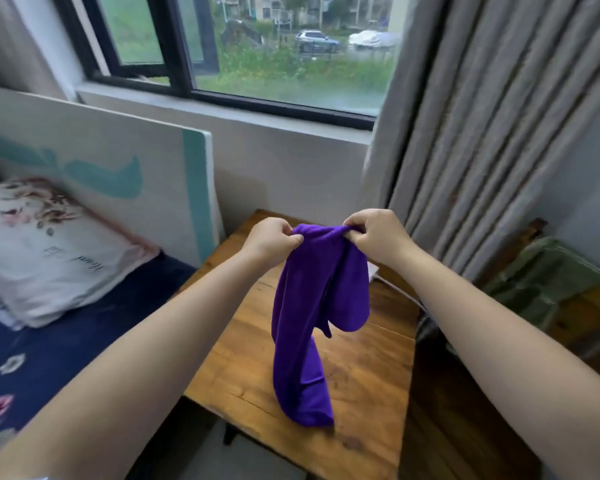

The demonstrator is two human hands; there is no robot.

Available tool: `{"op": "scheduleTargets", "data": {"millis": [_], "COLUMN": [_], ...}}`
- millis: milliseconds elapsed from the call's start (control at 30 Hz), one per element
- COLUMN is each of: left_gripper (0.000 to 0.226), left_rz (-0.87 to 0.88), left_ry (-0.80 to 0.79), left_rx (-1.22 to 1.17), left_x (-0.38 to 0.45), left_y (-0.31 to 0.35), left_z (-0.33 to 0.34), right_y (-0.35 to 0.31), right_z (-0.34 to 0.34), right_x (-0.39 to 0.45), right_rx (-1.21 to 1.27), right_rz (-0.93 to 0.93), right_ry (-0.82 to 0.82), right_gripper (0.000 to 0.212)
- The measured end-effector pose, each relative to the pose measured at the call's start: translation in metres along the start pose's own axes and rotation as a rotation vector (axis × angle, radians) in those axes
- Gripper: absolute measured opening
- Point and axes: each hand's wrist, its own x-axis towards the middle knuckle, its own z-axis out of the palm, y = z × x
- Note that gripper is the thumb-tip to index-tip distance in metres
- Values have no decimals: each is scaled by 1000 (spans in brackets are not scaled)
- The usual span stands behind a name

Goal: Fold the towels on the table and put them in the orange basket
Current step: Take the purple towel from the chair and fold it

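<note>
Head view: two hands hold a purple towel up over a wooden worktop.

The left hand (272, 242) and right hand (378, 237) each pinch the top edge of the purple towel (312, 317), fingers curled tight on the cloth, close together. The towel hangs bunched in long folds, and its lower end rests on the worktop (368, 375) near the front edge. On the bed at left a pillow (49, 251) carries a line of script, too blurred and upside down to read. A pale board with teal shapes (118, 168) leans behind it. A white object behind the towel is mostly hidden. At right, under the grey curtain (499, 116), sits a greenish bundle (548, 278), perhaps plastic-wrapped; it is too smeared to identify. No basket shows.
</note>
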Motion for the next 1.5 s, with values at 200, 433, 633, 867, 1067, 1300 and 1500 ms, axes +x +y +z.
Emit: {"op": "scheduleTargets", "data": {"millis": [200,433,633,867,1067,1300,1500], "left_gripper": [20,27,22,23,27,36,34], "left_rz": [-96,-320,-541,-408,17,60,-234], "left_ry": [-12,-84,-60,43,83,-217,-570], "left_rx": [-237,-439,-663,-433,-380,-216,202], "left_x": [26,73,113,199,261,260,234], "left_y": [-37,-63,-83,-116,-105,-133,-244], "left_z": [-11,2,5,-15,-67,-95,-67], "right_y": [-3,17,39,57,54,19,27], "right_z": [37,68,85,89,53,72,203], "right_x": [36,80,111,160,203,217,186], "right_rx": [105,275,273,136,110,378,158], "right_rz": [-29,-43,63,265,359,373,396], "right_ry": [-15,-161,-196,1,388,422,-30], "right_gripper": [20,16,16,19,21,28,27]}}
